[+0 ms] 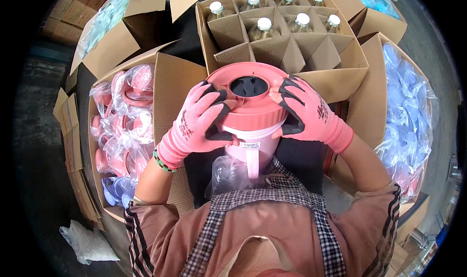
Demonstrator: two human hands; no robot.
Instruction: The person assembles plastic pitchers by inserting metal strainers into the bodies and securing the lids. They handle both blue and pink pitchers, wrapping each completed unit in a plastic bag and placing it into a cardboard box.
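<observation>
White-capped bottles [263,27] stand in a divided carton [335,84] at the frame's upper centre, while lavender pieces [406,116] in clear plastic fill an open box [368,84] at right. Wrapped pale-green goods [104,26] occupy the upper left; a white bag [88,243] lies lower left, below flattened cardboard [73,148].

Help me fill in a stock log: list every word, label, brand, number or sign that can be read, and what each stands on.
Nothing reads clearly enough to quote.
White barcode sticker on the pale pink jug: print too small to read.
Coral lid: small dark mark, too small to make out.
Gloved left hand: dark printing on the back, too blurred.
Gloved right hand: dark printing on the back, too blurred.
</observation>
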